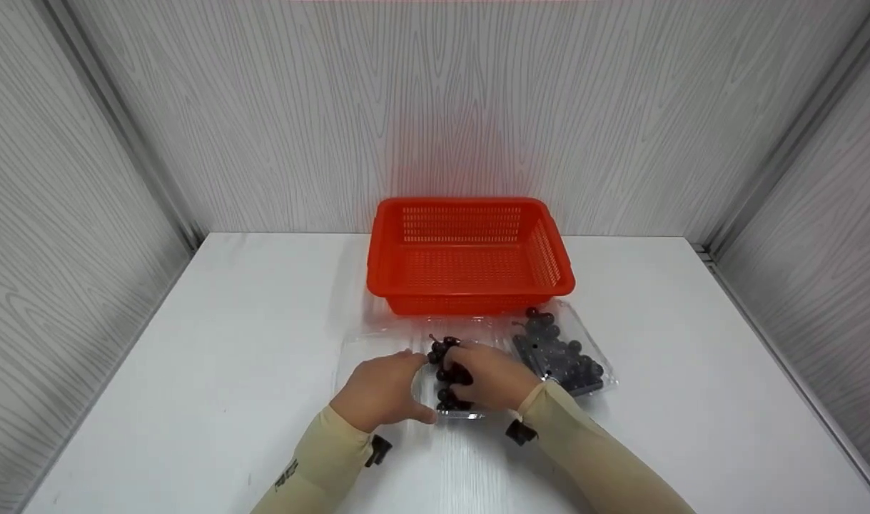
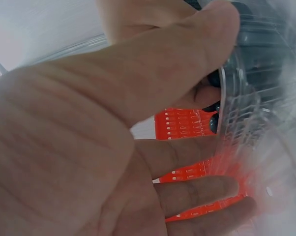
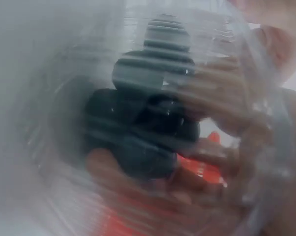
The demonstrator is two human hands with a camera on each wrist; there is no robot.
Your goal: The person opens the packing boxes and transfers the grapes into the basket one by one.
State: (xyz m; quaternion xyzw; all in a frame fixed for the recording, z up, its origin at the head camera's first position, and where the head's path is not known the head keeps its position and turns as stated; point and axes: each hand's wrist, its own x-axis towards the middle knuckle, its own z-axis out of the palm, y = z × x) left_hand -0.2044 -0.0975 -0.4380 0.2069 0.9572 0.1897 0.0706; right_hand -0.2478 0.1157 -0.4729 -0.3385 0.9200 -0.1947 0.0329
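You're in a booth-like work bay — closest to a lab set-up.
Pale wood-grain panels (image 1: 277, 107) stand before you and on both sides, grey strips (image 1: 120, 121) run down the corners, and a white tabletop (image 1: 206, 357) spans between — with small black devices (image 1: 379, 451) at your wrists.

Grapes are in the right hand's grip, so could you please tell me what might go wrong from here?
Some grapes sit outside the grip of the right hand, so they might drop off during a lift. The clear box could slide or tip, since the fingers of the left hand look spread rather than wrapped round it.
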